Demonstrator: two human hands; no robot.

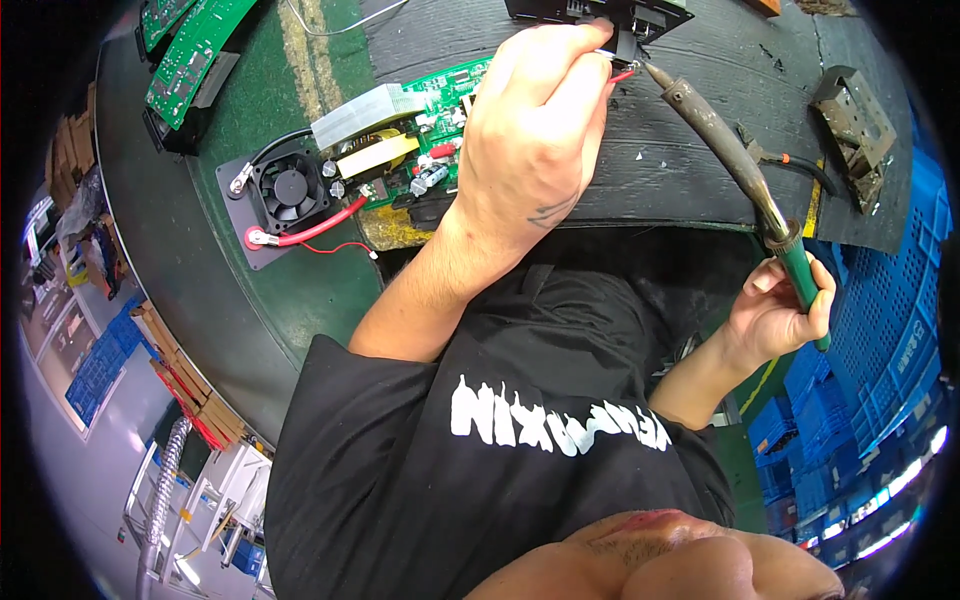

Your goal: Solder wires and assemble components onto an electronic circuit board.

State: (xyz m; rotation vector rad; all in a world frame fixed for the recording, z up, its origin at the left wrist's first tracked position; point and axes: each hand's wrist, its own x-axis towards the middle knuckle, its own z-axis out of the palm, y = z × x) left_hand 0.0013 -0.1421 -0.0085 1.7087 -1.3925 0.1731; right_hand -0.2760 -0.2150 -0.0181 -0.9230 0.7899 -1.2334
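Observation:
My left hand (535, 125) reaches over a green circuit board (440, 105), its fingers closed on a black housing part (625, 45) at the top. Beside those fingertips a short red wire (622, 76) shows its bare end; the rest is hidden under the hand. In my right hand (775, 315) is a soldering iron (735, 155), gripped by its green handle. The iron's tip is at the wire's end; I cannot tell whether they touch. A black panel with a fan (287, 192) and red and black cables sits at the board's left end.
More green boards (200, 65) lie at the far left. A worn metal stand (855, 130) is on the black mat (690, 190) at right, near a black cable (800, 165). Blue crates (890, 340) stand beyond the bench at right.

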